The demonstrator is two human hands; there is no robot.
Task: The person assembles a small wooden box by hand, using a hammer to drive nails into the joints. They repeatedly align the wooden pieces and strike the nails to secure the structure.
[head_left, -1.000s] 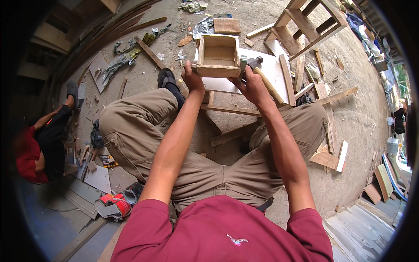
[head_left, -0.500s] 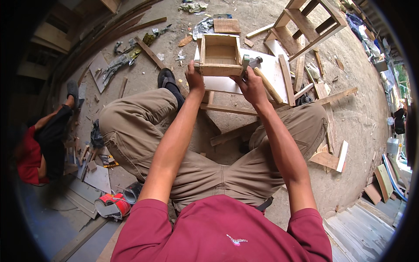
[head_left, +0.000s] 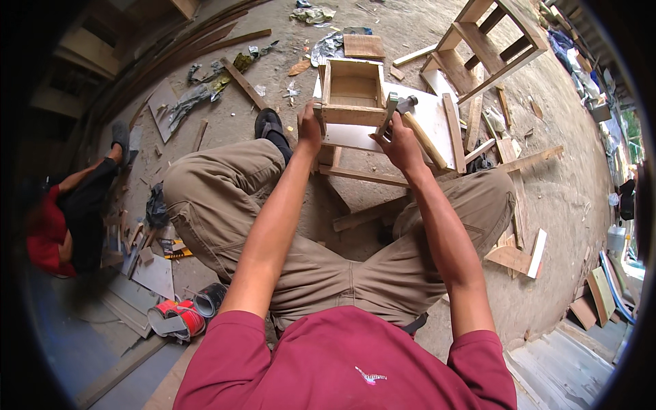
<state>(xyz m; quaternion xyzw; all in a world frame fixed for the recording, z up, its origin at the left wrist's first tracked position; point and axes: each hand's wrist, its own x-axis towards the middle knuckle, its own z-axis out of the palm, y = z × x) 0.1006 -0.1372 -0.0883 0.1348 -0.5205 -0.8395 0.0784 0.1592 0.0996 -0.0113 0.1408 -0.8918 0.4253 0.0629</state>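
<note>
A small open-topped wooden box (head_left: pixel 353 114) sits in front of me over a white board (head_left: pixel 432 113). My left hand (head_left: pixel 309 128) closes around the box's left side, its fingertips partly hidden. At the right front corner, my right hand (head_left: pixel 400 145) grips a narrow grey-green strip (head_left: pixel 390 109) standing against the box's side; its thumb sits below the corner. Just right of that hand lies a hammer (head_left: pixel 425 142), its grey head toward the strip and its wooden handle slanting toward me. Wooden rails (head_left: pixel 365 176) show under the board.
An open wooden frame (head_left: pixel 482 51) stands at the far right. Loose wood strips (head_left: pixel 526 158) lie beside my right knee. Crumpled plastic (head_left: pixel 195 99) and a plank (head_left: pixel 244 83) lie to the left. Red cans (head_left: pixel 179 320) stand near my left elbow. Another person (head_left: pixel 58 229) sits at the far left.
The whole view has shifted slightly, so everything appears a little lower and to the right. My right thumb has slipped down from the box's front edge. My left hand keeps its hold.
</note>
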